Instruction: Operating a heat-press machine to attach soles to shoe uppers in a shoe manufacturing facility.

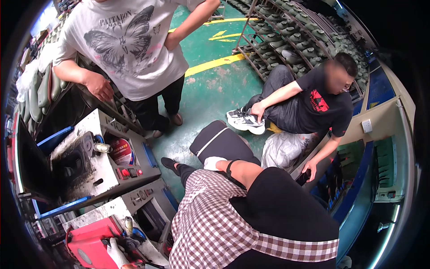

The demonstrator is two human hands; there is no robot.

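At the lower left, my left hand (117, 254) wears a white glove and is at the right edge of a red box-shaped machine cover (85, 237). Its fingers are bent round a small dark part there, which I cannot make out. My right hand (213, 163), also in a white glove, lies against a black padded-looking thing (219, 139) with a pale stripe. The fingers of that hand are hidden. A brown checked apron (206, 210) covers my front.
A grimy white machine (96, 152) with red buttons stands left. One person in a white shirt (130, 49) stands ahead; another in a black shirt (322, 103) sits at right beside a translucent plastic bag (286, 150). Behind are racks of green shoe-shaped pieces (291, 36).
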